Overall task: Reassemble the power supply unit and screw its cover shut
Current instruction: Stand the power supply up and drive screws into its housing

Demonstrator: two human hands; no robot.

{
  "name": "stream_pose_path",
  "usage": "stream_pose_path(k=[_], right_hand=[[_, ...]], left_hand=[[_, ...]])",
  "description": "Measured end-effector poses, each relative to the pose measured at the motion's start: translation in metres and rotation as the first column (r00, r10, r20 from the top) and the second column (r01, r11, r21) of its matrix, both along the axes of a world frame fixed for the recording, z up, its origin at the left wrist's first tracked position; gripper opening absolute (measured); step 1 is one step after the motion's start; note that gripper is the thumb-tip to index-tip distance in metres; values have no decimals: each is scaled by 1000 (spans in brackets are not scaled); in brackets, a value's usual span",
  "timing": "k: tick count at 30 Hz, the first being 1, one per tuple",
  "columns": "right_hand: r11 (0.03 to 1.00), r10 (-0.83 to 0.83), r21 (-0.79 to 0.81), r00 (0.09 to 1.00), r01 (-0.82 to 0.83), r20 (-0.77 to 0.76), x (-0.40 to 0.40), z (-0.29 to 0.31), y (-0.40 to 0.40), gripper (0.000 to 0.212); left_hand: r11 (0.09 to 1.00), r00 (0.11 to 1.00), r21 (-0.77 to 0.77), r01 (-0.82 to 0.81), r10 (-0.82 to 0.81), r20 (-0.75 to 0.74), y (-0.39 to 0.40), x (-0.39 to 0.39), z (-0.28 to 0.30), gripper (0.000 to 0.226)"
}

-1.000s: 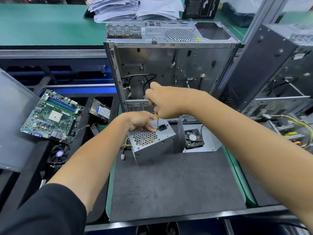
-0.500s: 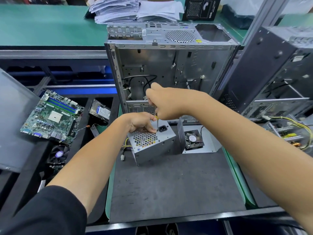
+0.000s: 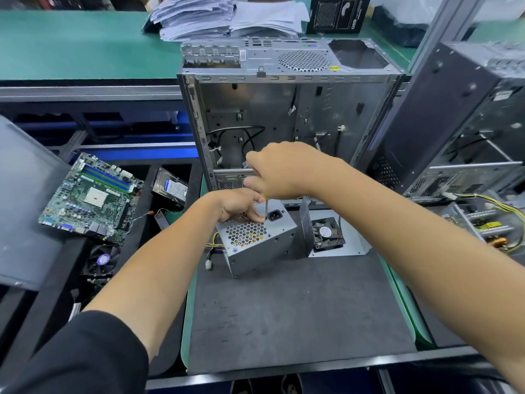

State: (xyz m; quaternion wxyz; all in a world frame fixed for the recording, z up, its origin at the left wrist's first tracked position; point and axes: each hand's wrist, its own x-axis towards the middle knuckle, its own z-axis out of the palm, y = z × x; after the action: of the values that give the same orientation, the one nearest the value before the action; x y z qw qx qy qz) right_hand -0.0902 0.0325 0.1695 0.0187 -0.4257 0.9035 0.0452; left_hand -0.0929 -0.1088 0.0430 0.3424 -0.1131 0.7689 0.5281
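Observation:
A grey metal power supply unit (image 3: 255, 245) stands tilted on the dark mat, its honeycomb grille and black power socket facing up. My left hand (image 3: 238, 204) rests on its top face with fingertips pinched beside the grille. Just above, my right hand (image 3: 277, 172) is closed around a screwdriver (image 3: 267, 207); the thin shaft points straight down onto the top face next to the socket. The handle is hidden in my fist. Yellow and black cables trail from the unit's left side.
A metal panel with a black fan (image 3: 326, 233) stands right of the unit. An open computer case (image 3: 284, 109) rises behind. A motherboard (image 3: 91, 197), a hard drive (image 3: 170, 189) and a cooler fan (image 3: 102, 260) lie left. More cases and wired parts (image 3: 494, 223) fill the right.
Both hands stay on the power supply unit. The right hand has turned slightly on the screwdriver; the shaft remains at the same spot.

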Motion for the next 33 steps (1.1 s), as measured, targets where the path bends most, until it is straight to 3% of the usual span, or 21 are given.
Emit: stream_pose_path(k=[3, 5, 9, 12, 15, 17, 19, 21, 22, 24, 30, 33], right_hand=[[999, 21, -33, 966, -13, 257, -1, 8, 4, 16], [999, 23, -28, 947, -15, 319, -3, 10, 4, 20], [999, -1, -46, 983, 9, 181, -6, 3, 0, 13], [998, -41, -48, 999, 42, 27, -5, -3, -1, 34], [999, -45, -23, 994, 43, -101, -2, -2, 1, 41], [998, -57, -17, 998, 57, -26, -1, 0, 4, 39], [997, -48, -52, 984, 57, 173, 0, 5, 6, 26], [996, -13, -76, 942, 41, 334, 2, 10, 8, 6], [997, 10, -72, 933, 18, 361, 3, 11, 8, 7], [997, 49, -65, 949, -30, 313, 4, 9, 6, 12], [999, -6, -42, 999, 8, 45, 2, 3, 1, 38], [999, -34, 9, 998, 34, -52, 3, 1, 3, 36]], left_hand=[[999, 1000, -29, -16, 16, 4, 1, 0, 0, 66], [999, 1000, -36, 7, -7, 1, 1, 0, 1, 72], [994, 997, -78, 72, -74, -28, 2, 1, 4, 75], [993, 994, -78, 86, -91, -55, 3, 2, 5, 71], [995, 994, -37, 98, -99, -47, 3, 1, 5, 66], [996, 995, -15, 90, -90, -29, 2, 1, 4, 65], [995, 995, -25, 97, -97, -21, 2, 0, 4, 62], [993, 993, -18, 116, -116, -23, 1, -1, 4, 53], [993, 993, 6, 119, -119, -20, 1, -1, 5, 43], [991, 992, 34, 128, -127, -24, 0, 0, 6, 32], [992, 991, -4, 122, -122, -48, 4, 3, 8, 50], [992, 993, 32, 119, -118, -32, 5, 3, 9, 53]])
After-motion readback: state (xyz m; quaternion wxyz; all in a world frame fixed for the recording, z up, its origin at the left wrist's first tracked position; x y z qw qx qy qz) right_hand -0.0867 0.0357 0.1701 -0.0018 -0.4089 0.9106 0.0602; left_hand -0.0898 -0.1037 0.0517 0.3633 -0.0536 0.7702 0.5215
